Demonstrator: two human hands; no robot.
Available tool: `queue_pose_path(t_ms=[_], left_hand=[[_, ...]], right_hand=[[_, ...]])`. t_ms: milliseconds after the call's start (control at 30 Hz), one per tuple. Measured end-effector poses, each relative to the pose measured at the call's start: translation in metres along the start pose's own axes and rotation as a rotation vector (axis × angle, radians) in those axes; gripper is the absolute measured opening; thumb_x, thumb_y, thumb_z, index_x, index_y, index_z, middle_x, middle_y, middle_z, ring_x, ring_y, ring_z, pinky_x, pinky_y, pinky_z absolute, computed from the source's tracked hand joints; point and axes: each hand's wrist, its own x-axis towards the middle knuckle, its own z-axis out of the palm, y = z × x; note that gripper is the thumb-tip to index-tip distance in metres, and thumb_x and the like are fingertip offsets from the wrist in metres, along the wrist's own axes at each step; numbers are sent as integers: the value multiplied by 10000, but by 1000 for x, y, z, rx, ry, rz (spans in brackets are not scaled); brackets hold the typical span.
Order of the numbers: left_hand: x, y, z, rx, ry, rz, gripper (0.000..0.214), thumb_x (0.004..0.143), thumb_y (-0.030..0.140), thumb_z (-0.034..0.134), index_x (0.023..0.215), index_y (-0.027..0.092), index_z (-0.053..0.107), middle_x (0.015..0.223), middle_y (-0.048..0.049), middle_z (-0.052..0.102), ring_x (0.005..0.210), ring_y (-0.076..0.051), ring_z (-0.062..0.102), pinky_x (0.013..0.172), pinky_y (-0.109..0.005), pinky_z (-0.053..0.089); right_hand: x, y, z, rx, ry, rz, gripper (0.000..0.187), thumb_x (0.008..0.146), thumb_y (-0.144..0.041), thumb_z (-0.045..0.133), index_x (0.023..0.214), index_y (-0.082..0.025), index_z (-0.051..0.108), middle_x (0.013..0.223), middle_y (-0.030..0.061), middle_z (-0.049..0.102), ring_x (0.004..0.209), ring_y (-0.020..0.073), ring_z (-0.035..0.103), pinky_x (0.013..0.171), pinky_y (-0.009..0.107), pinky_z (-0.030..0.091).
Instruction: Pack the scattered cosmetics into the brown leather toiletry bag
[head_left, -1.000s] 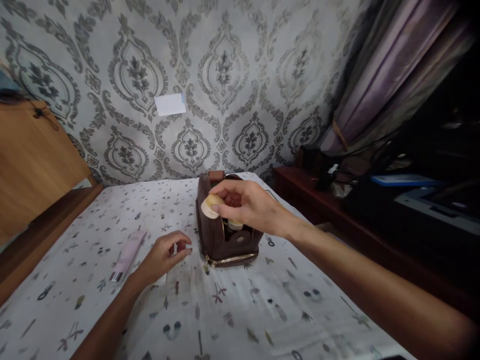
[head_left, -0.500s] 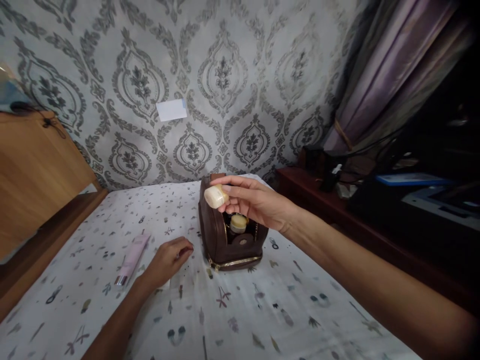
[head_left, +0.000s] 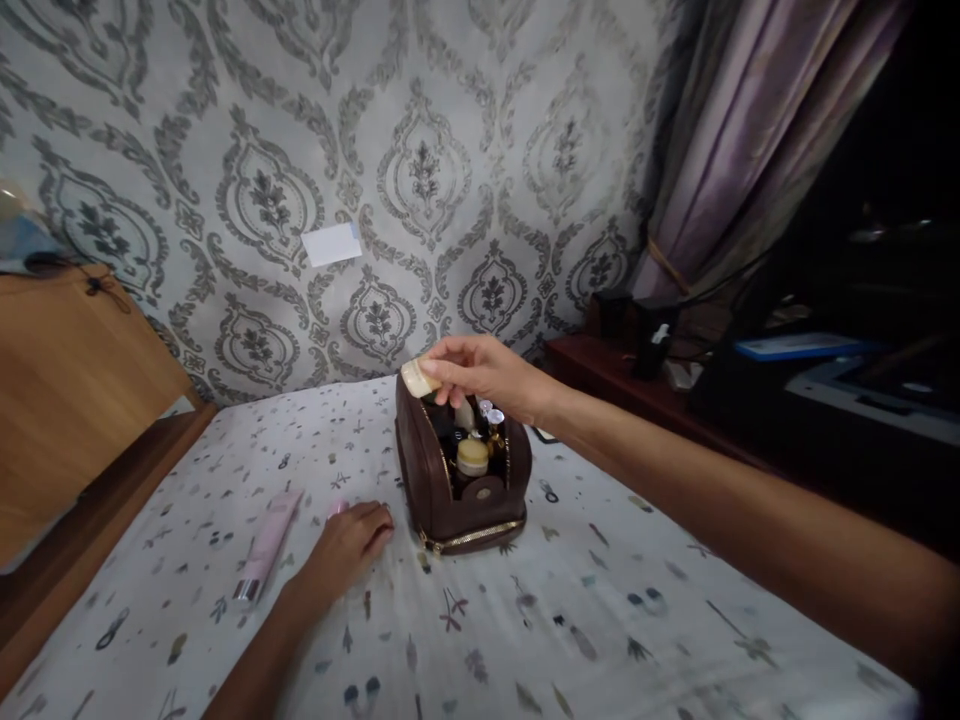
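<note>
Above the back of an open brown cosmetic bag, my right hand grips a small cream jar between thumb and fingers, its pale end pointing left. Inside the bag are a second jar with a yellowish lid and some small bottles with shiny tops. My left hand rests on the bed sheet left of the bag, its fingers curled. A bit of a pink item shows just behind it; the rest is hidden. Further left lies a pink squeeze tube with a silvery cap.
The patterned sheet reaches to the papered wall, where a white card is fixed. A wooden headboard borders the left. At right stand a dark red ledge with small items and a purple curtain.
My right hand with the jar has moved slightly up and back, uncovering more of the bag's inside. A pink item now shows behind my left hand. The view has shifted slightly.
</note>
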Motion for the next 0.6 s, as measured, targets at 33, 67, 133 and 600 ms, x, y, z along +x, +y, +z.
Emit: queue_pose_path(t_ms=[33, 67, 133, 600], left_hand=[[0, 0, 0, 4, 5, 2, 259, 969, 245, 409, 846, 204, 633, 838, -37, 664, 783, -191, 629, 733, -299, 447], [0, -1, 1, 9, 7, 4, 258, 970, 248, 410, 847, 204, 632, 839, -37, 663, 784, -190, 629, 735, -298, 447], [0, -1, 1, 21, 1, 7, 261, 976, 260, 408, 852, 203, 630, 842, -38, 660, 795, -193, 633, 740, -298, 452], [0, 2, -2, 60, -58, -17, 242, 984, 285, 393, 900, 209, 607, 909, -48, 662, 855, -205, 623, 770, -324, 447]], right_hand=[[2, -1, -4, -74, 7, -24, 269, 800, -400, 725, 828, -141, 658, 675, 5, 642, 582, 91, 576, 516, 192, 455], [3, -2, -7, -167, 17, -49, 248, 802, -378, 715, 826, -137, 664, 688, 9, 644, 595, 95, 570, 531, 200, 445], [6, -3, -15, -421, 40, -100, 204, 796, -326, 701, 839, -128, 680, 719, 12, 651, 617, 101, 557, 569, 215, 419], [26, 16, -20, -1218, -244, -55, 192, 812, -178, 559, 922, -148, 713, 752, 11, 671, 636, 120, 501, 591, 237, 286]])
